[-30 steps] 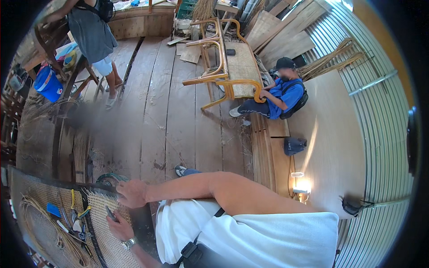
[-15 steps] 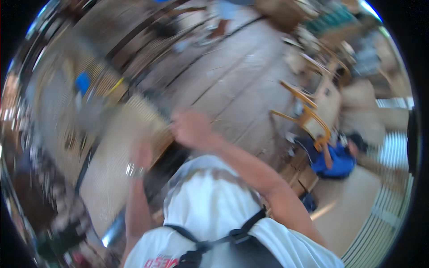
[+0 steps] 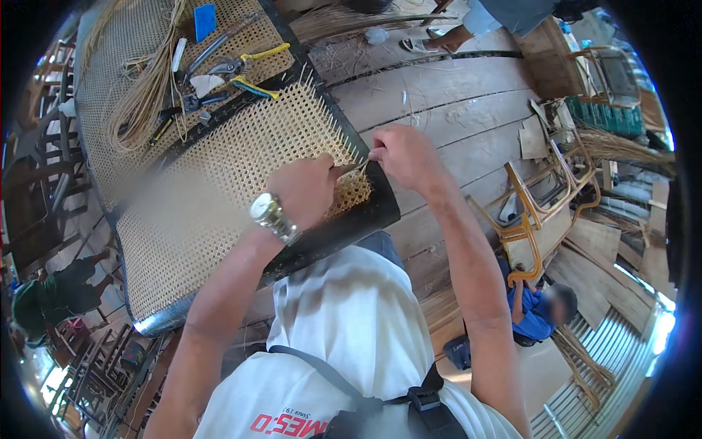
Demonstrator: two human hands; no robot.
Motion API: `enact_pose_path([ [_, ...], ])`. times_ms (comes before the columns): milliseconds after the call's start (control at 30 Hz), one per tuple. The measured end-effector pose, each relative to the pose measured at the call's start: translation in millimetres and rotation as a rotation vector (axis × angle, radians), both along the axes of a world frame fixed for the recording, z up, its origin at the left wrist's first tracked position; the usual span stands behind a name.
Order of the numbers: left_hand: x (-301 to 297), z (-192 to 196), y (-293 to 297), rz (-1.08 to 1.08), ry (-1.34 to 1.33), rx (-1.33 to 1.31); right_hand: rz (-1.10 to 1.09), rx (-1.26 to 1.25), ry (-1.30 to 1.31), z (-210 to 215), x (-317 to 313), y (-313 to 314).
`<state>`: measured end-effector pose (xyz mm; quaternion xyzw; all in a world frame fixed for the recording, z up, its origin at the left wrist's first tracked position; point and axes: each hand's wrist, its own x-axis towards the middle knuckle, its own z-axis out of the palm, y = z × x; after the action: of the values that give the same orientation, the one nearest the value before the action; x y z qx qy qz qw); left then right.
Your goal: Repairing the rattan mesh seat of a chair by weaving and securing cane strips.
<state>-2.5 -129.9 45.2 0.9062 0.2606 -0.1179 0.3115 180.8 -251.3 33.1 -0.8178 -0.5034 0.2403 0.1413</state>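
A woven cane sheet (image 3: 256,139) lies over a black board (image 3: 351,219) in front of me, loose strand ends sticking out along its right edge. My left hand (image 3: 303,190), a metal watch on its wrist, rests on the weave near the right corner. Its fingers are closed on something slim and dark that I cannot make out. Just past the board's right edge, my right hand (image 3: 406,157) is closed in a pinch beside a pale cane strand (image 3: 364,166). That strand appears to run into its fingertips, which partly hide it.
Yellow-handled pliers (image 3: 265,53), a blue block (image 3: 205,23) and a bundle of loose cane strands (image 3: 139,102) lie on the cane surface beyond. At right, a person in blue (image 3: 534,318) sits by a wooden chair frame (image 3: 530,219). Another person's foot (image 3: 420,45) shows at the top.
The view has swung and steadied from a blur. The cane sheet now lies centrally before me, with both hands brought together at its right edge.
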Motion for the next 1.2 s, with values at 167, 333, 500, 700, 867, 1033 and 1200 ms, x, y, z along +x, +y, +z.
enact_pose_path([
  [167, 8, -6, -1, -0.143, -0.068, 0.196, 0.112, 0.028, -0.081, -2, 1, 21],
  [333, 16, -19, 11, -0.22, -0.107, 0.075, 0.099, -0.179, 0.137, 9, 19, 32],
  [500, 18, -35, 22, -0.261, -0.236, -0.108, 0.038, -0.157, 0.251, -1, 29, 7],
  [700, 4, -42, 38, -0.14, -0.186, -0.134, -0.413, -0.108, 0.392, 16, -39, -32],
  [867, -8, -36, 51, 0.132, -0.329, -0.328, -0.707, 0.063, 0.463, 13, -59, -34],
  [1033, -11, -30, 57, 0.336, -0.433, -0.559, -0.701, 0.055, 0.38, 2, -68, -41],
  [1200, -21, -27, 67, 0.302, -0.368, -0.53, -0.821, 0.134, 0.686, -6, -61, -45],
])
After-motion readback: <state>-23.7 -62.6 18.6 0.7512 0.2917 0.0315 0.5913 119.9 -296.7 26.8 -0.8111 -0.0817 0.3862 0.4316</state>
